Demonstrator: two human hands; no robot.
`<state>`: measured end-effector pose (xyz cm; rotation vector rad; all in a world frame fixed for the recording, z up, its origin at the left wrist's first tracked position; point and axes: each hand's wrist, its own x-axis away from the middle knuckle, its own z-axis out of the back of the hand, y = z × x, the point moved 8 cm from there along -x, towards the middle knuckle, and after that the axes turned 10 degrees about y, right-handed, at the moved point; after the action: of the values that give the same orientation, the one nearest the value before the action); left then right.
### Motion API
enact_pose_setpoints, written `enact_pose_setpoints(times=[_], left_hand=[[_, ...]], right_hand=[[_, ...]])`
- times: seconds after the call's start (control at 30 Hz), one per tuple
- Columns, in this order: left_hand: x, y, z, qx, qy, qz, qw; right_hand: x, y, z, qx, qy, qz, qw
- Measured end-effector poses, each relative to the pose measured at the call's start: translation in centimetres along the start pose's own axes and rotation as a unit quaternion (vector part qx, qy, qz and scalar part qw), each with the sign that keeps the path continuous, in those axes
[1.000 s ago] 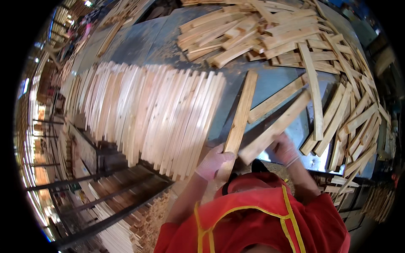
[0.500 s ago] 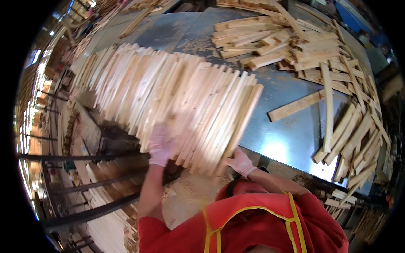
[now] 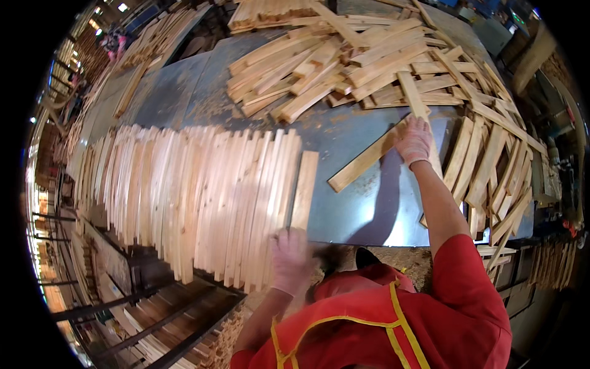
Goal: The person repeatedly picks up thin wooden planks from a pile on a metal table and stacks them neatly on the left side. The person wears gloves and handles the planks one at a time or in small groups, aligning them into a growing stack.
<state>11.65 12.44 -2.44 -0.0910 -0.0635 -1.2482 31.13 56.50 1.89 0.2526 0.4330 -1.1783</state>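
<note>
A long row of pale wooden strips [image 3: 203,197] lies side by side across the left of the metal table [image 3: 344,212]. At its right end one strip [image 3: 304,190] stands slightly apart, behind a narrow gap. My left hand [image 3: 291,261], gloved and blurred, is at the near end of that strip; its grip is unclear. My right hand [image 3: 415,141], also gloved, reaches forward with its fingers closed over a wooden board [image 3: 410,92] on the right. Another board [image 3: 362,160] lies diagonally beneath or beside that hand; the overlap is hidden.
A loose heap of boards [image 3: 369,55] covers the table's far side. More boards [image 3: 491,160] lie crisscrossed at the right. Dark metal rails [image 3: 147,313] and stacked timber stand at the lower left. Sawdust [image 3: 215,92] is scattered over the tabletop.
My right hand has left the near right corner of the strip row and moved forward to the loose boards. My left hand has shifted right along the row's near edge. The view has turned.
</note>
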Motion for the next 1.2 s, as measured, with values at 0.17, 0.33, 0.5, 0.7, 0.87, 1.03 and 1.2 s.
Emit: enact_pose_setpoints(times=[0.17,0.33,0.5,0.7,0.87,1.03,1.2], left_hand=[[0.2,0.4,-0.9,-0.045,0.133,-0.109,0.984],[-1.9,-2.8,-0.2,0.043,0.126,0.034,0.991],[-2.7,-2.8,1.0,0.1,0.161,0.028,0.981],[-1.3,-1.6,2.6,0.064,0.127,0.044,0.989],[-1.2,-1.3,0.9,0.048,0.161,0.04,0.985],[-1.5,-0.8,2.2,0.037,0.134,0.036,0.99],[-1.8,4.2,4.1,0.069,0.185,-0.035,0.98]], right_hand=[[1.4,7.8,-3.4,-0.128,-0.123,-0.154,0.972],[12.0,-3.2,-0.3,-0.414,-0.289,-0.184,0.843],[21.4,-17.9,1.8,-0.331,-0.536,-0.047,0.775],[18.6,-25.1,2.0,-0.324,-0.518,0.28,0.741],[10.3,-15.5,-0.2,-0.083,-0.145,0.344,0.924],[16.8,-16.3,2.3,-0.045,-0.206,0.446,0.87],[16.8,-12.2,6.1,-0.287,-0.105,0.338,0.89]])
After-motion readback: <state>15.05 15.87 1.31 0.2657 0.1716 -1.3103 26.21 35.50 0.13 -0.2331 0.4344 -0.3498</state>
